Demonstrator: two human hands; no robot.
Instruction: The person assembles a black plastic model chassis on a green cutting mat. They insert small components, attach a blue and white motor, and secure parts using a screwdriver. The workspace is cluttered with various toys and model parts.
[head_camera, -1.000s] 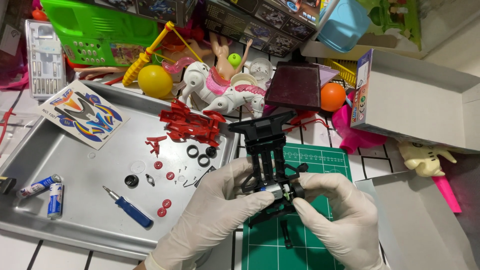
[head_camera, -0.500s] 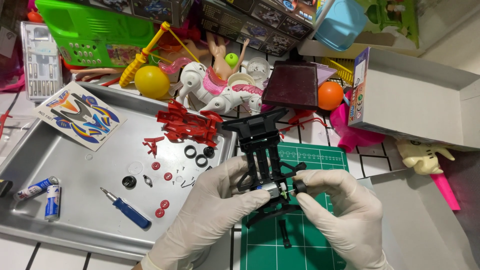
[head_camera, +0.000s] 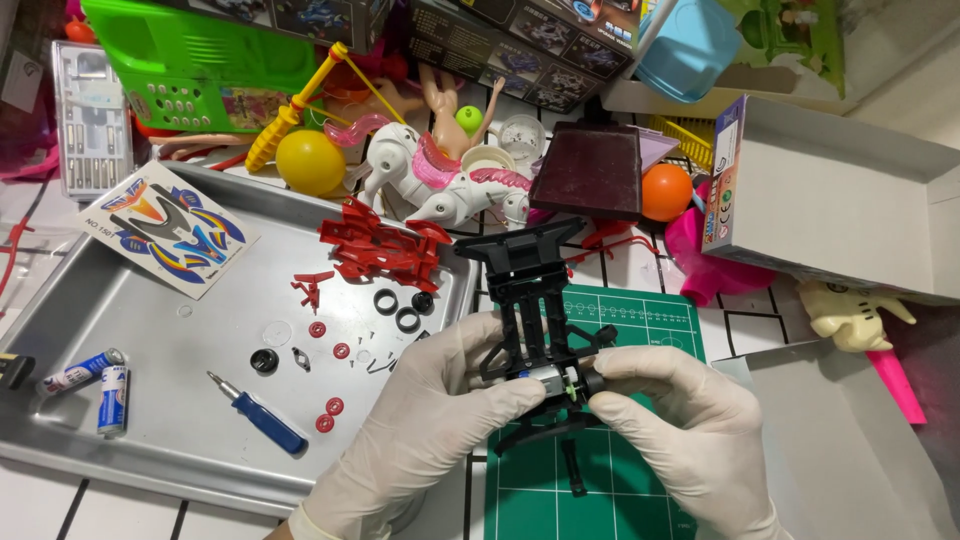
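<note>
- Left hand (head_camera: 425, 425), in a white glove, curls its fingers around the near side of the black chassis (head_camera: 535, 310), held above the green mat (head_camera: 610, 440).
- Right hand (head_camera: 690, 430) pinches the small silver motor (head_camera: 548, 378) seated in the chassis.
- The chassis is matte ribbed plastic.
- The steel tray (head_camera: 150, 420) lies just left, holding a blue screwdriver (head_camera: 258, 412).

a home hobby table: toys (head_camera: 440, 175), cutting mat (head_camera: 640, 330), parts tray (head_camera: 150, 330).
</note>
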